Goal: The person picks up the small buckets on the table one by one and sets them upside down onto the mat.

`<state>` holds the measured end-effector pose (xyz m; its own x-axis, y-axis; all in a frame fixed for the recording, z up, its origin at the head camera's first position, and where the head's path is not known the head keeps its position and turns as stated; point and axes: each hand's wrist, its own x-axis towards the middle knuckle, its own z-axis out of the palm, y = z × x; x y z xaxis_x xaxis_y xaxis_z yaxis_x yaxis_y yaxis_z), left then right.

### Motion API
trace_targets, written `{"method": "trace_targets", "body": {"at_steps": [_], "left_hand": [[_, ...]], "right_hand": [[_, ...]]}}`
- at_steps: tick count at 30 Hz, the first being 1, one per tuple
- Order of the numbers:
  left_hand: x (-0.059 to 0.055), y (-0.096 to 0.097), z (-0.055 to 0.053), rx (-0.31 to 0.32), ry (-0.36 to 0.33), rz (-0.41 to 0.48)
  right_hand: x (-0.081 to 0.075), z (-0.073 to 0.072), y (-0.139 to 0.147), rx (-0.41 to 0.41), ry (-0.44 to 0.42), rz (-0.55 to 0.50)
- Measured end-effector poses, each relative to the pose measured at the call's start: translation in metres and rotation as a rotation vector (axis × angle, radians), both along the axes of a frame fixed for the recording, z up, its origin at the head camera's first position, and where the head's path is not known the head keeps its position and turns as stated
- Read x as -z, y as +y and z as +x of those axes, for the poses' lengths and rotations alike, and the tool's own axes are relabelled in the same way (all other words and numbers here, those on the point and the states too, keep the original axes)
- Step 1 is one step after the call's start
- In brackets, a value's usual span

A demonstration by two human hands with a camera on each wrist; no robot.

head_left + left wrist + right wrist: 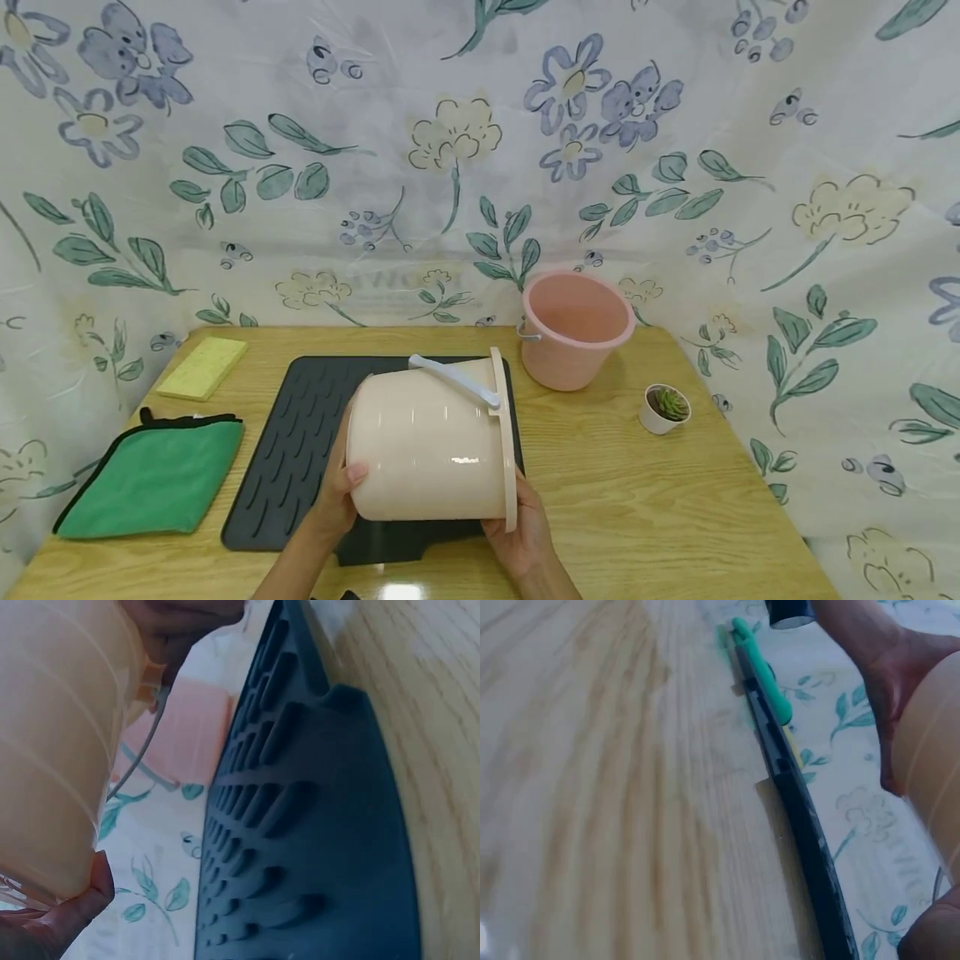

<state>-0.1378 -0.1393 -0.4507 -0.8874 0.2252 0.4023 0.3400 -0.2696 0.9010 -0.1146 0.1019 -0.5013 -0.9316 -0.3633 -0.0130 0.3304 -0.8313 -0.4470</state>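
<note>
The cream bucket (427,450) is held on its side above the dark mat (273,450), mouth to the right. The left hand (337,492) grips it at the base, thumb on the near wall; the right hand (522,533) holds the rim (506,450) from below, its thumb out of sight in the head view. It looks like thin, stiff plastic, probably light but slick on its glossy wall; the flared rim should give the surest hold, while the pale handle (453,382) may swing.

The mat has rows of raised ridges. Around it on the wood-grained worktop (615,500) lie a plush-looking green cloth (157,483) edged in black, a flat yellow pad (202,368), a tapered pink bucket (570,367) standing upright, and a small white pot (657,421) holding a spiky plant (670,405).
</note>
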Motion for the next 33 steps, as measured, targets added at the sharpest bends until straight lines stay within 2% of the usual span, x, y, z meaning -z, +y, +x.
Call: {"method": "trace_targets", "body": {"at_steps": [4,7,11,15,19,24,33], "left_hand": [[-0.009,-0.001,0.0,-0.02,0.042,-0.03],[-0.012,-0.003,0.0,-0.061,0.065,-0.025],[-0.013,-0.005,0.0,-0.105,0.076,-0.016],[-0.016,-0.006,0.0,-0.124,0.072,-0.016],[-0.019,-0.008,0.001,-0.15,0.093,-0.039],[-0.021,-0.014,0.002,-0.195,0.109,-0.07],[-0.016,-0.026,0.008,-0.368,0.128,-0.248]], "right_hand": [[-0.001,-0.001,0.004,-0.034,-0.011,0.139],[-0.002,-0.002,0.007,-0.066,-0.002,0.21],[-0.001,-0.003,0.011,-0.102,0.042,0.242],[-0.001,-0.005,0.014,-0.116,0.1,0.281],[-0.002,-0.009,0.02,-0.108,0.147,0.387],[-0.005,-0.012,0.028,-0.06,0.13,0.518],[-0.011,-0.018,0.04,-0.004,0.175,0.675]]}}
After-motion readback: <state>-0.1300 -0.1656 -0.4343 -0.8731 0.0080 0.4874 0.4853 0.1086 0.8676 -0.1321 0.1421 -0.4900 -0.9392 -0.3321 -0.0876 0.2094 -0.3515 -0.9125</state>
